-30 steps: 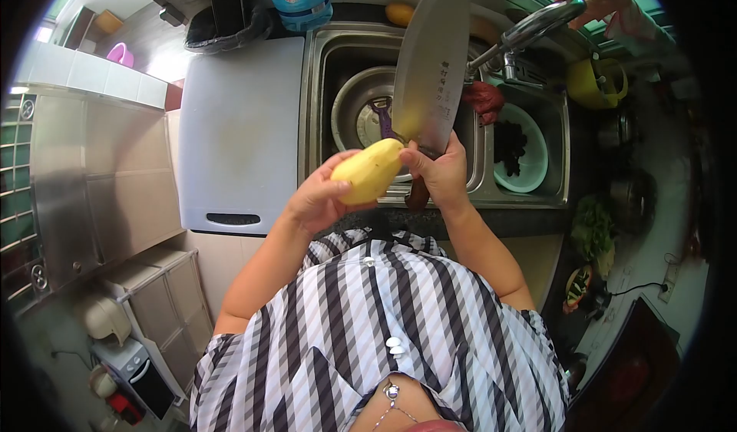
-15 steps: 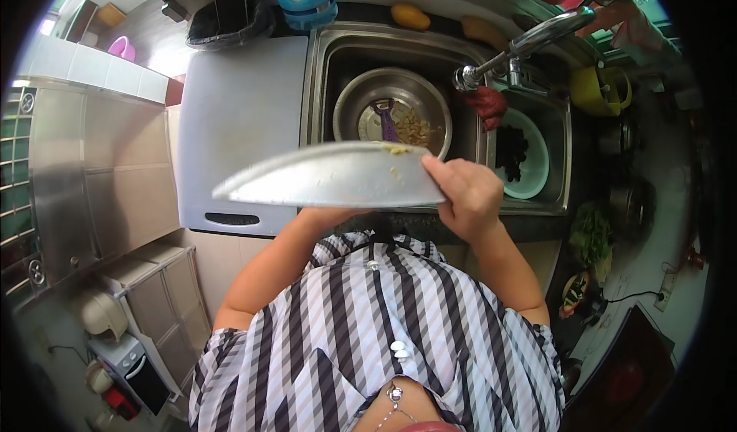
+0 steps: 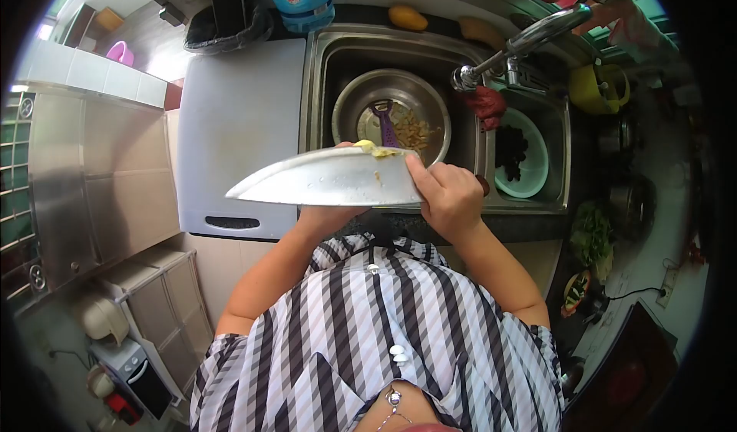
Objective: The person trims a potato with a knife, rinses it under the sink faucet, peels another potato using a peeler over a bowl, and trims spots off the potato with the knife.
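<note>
My right hand is closed round the brown handle of a large kitchen knife, its thumb against the blade near the heel. The broad blade lies across my view with its tip to the left, and wet yellowish bits stick to it. Behind the blade is my left hand, mostly hidden, at a pale yellow piece of food peeking over the upper edge. Beyond the knife, a steel bowl in the sink holds a purple peeler and yellowish-brown scraps.
A grey-white cutting board lies left of the sink. The smaller right basin has a pale green bowl with dark pieces inside. A faucet arches over the sinks, with a red cloth beneath. A water bottle stands behind.
The knife and my right hand have shifted slightly left, and the blade has turned a little. More of the pale yellow piece and a left fingertip now show above the blade.
</note>
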Motion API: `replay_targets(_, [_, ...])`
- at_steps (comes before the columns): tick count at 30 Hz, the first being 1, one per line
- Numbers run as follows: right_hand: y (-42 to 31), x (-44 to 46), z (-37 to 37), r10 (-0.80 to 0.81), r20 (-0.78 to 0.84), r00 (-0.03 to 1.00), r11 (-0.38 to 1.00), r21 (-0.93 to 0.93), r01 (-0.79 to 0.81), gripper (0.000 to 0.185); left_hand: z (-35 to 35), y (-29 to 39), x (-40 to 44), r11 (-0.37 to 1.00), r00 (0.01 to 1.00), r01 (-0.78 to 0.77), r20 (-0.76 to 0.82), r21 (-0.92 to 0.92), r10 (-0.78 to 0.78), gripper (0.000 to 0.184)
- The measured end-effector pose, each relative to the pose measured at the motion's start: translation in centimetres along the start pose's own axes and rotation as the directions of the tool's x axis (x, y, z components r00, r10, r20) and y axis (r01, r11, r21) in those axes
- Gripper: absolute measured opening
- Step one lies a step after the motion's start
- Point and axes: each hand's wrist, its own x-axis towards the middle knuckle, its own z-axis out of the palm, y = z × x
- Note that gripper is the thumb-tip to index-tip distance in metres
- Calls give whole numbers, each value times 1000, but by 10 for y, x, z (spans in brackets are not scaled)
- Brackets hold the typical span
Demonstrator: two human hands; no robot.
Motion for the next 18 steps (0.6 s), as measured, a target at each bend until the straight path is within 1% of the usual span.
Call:
replay_targets(1, [4,0,4,4,-3,1000,1000,-7,-4,35,0,5,-1,959,997,-69,-8,274,74,72])
replay_targets(2, [13,-3,12,62,-4,998,998,-3,-62,34,-3,12,1,891,998,-55,41,452,41,73])
replay_targets(3, [25,-9,21,251,99,963,966,35,-256,27,4,36,-2,868,988,-140,14,476,152,66])
replay_targets(4, [41,-33,40,428,150,891,899,30,-437,25,11,43,-13,957,995,-65,-51,281,83,65])
replay_targets(5, [63,-41,57,567,178,805,815,19,-578,23,13,46,-11,997,993,-27,-113,72,35,64])
replay_targets(7, [53,-43,45,631,187,753,754,82,-652,23,5,43,-3,986,988,-17,-151,163,42,63])
replay_targets(8, [45,-44,40,604,164,780,764,158,-625,24,1,39,-5,978,986,13,-163,206,21,62])
replay_targets(11, [12,-20,14,478,133,868,806,327,-494,25,-2,29,3,988,983,152,-109,18,-149,61])
replay_targets(12, [5,-12,5,412,133,901,858,275,-433,26,-3,27,6,953,968,238,-40,-186,-249,59])
replay_targets(13, [1,-7,2,397,122,910,858,301,-415,26,-4,26,8,895,958,280,44,-348,-283,57])
replay_targets(14, [-1,-3,0,379,111,919,859,327,-393,26,-4,26,9,806,945,323,130,-496,-299,56])
replay_targets(15, [-2,-1,-1,358,100,928,860,352,-369,26,-5,25,9,689,930,366,214,-626,-299,56])
replay_targets(16, [-3,1,0,398,100,912,810,428,-401,26,-4,20,6,563,912,404,267,-721,-312,59])
replay_targets(18, [-2,-2,0,403,93,910,827,389,-406,27,-7,21,6,461,898,433,328,-775,-292,60])
